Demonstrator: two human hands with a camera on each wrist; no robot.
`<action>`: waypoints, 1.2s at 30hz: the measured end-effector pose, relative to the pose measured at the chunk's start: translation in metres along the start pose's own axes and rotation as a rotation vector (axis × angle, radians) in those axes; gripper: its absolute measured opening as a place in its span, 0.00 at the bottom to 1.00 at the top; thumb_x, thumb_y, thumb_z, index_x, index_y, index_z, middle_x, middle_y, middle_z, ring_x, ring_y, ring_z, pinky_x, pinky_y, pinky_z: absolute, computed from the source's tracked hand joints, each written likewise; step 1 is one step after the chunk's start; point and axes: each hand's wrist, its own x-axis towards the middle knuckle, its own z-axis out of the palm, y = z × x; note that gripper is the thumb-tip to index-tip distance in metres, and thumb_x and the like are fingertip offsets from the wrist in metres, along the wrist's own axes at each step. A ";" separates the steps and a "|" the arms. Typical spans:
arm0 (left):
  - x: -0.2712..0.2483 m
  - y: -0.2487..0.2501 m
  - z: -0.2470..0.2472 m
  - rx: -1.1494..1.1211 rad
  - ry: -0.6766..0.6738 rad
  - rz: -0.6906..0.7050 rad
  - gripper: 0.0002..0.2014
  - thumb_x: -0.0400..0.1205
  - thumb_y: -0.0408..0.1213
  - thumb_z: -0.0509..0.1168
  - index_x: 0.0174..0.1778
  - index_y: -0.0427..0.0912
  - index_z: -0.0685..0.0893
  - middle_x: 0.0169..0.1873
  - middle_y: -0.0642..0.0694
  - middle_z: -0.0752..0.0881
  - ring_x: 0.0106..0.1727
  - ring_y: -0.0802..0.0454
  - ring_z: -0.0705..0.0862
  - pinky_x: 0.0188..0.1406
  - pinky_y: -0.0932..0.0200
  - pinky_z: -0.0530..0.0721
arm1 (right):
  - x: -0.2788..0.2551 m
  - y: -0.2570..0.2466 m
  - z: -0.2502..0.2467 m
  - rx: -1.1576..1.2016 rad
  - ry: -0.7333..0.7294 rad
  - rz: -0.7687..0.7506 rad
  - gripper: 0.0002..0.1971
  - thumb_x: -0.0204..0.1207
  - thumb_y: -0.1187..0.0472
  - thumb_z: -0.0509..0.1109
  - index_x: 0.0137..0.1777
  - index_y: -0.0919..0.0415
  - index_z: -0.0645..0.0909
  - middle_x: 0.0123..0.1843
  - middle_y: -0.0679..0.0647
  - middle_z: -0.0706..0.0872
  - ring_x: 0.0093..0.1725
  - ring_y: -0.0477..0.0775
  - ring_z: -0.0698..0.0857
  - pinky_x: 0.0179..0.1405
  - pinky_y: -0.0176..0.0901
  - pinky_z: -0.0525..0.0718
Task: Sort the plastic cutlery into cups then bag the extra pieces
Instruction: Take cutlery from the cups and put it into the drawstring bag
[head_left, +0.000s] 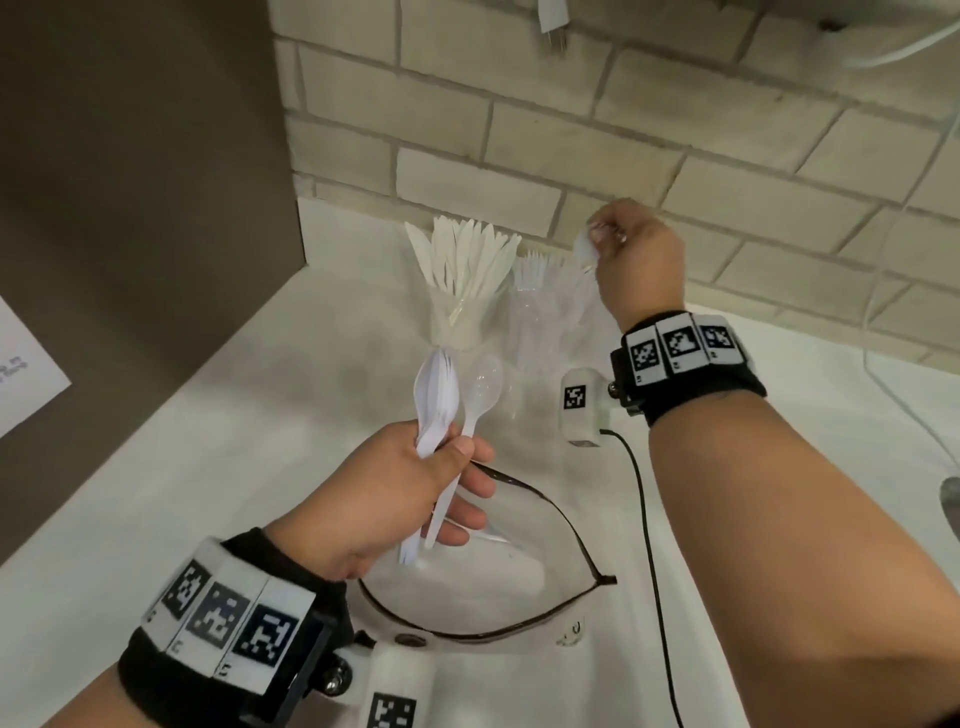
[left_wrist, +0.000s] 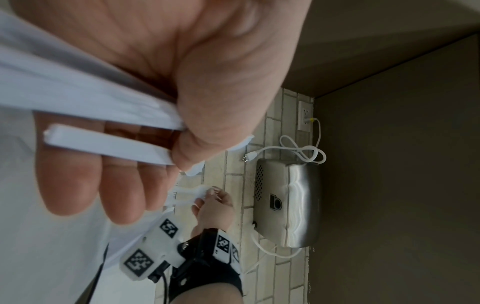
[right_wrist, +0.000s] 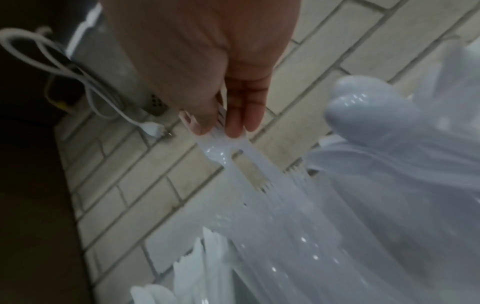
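Observation:
My left hand (head_left: 447, 467) grips a bundle of white spoons (head_left: 436, 389) and one clear spoon (head_left: 480, 387) by the handles, bowls up, over the open clear bag (head_left: 571, 527). The handles (left_wrist: 103, 107) cross my palm in the left wrist view. My right hand (head_left: 602, 234) pinches clear forks (right_wrist: 223, 148) by the tines near the brick wall, above the clear cup of forks (head_left: 545, 317). Left of it stands a cup of white knives (head_left: 462, 291). The fork handles hang down toward the fork cup; where their ends sit is hidden.
A white counter (head_left: 208, 467) runs along the brick wall (head_left: 571, 135), with a brown panel (head_left: 130, 156) at its left. A steel toaster (left_wrist: 288, 203) with a white cord (left_wrist: 301, 150) stands to the right. A black wrist cable (head_left: 649, 545) trails over the counter.

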 end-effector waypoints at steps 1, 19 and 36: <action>0.001 0.000 -0.001 -0.008 0.001 -0.003 0.11 0.86 0.40 0.59 0.50 0.41 0.86 0.37 0.44 0.91 0.35 0.45 0.90 0.41 0.46 0.90 | -0.001 0.005 0.006 -0.040 -0.054 0.020 0.11 0.79 0.69 0.61 0.51 0.62 0.84 0.45 0.57 0.87 0.44 0.53 0.82 0.40 0.36 0.75; -0.005 0.002 0.006 -0.017 -0.028 0.073 0.12 0.83 0.43 0.63 0.49 0.36 0.84 0.28 0.48 0.83 0.27 0.53 0.82 0.28 0.59 0.83 | -0.074 -0.075 -0.044 0.180 -0.536 0.137 0.18 0.83 0.46 0.58 0.64 0.54 0.80 0.58 0.53 0.87 0.52 0.53 0.86 0.55 0.49 0.83; -0.019 0.002 0.024 0.245 0.025 0.170 0.14 0.71 0.44 0.77 0.46 0.42 0.82 0.22 0.51 0.73 0.17 0.55 0.72 0.19 0.61 0.73 | -0.151 -0.096 -0.065 0.327 -0.643 0.157 0.23 0.79 0.63 0.68 0.74 0.53 0.70 0.58 0.48 0.85 0.44 0.46 0.85 0.49 0.40 0.85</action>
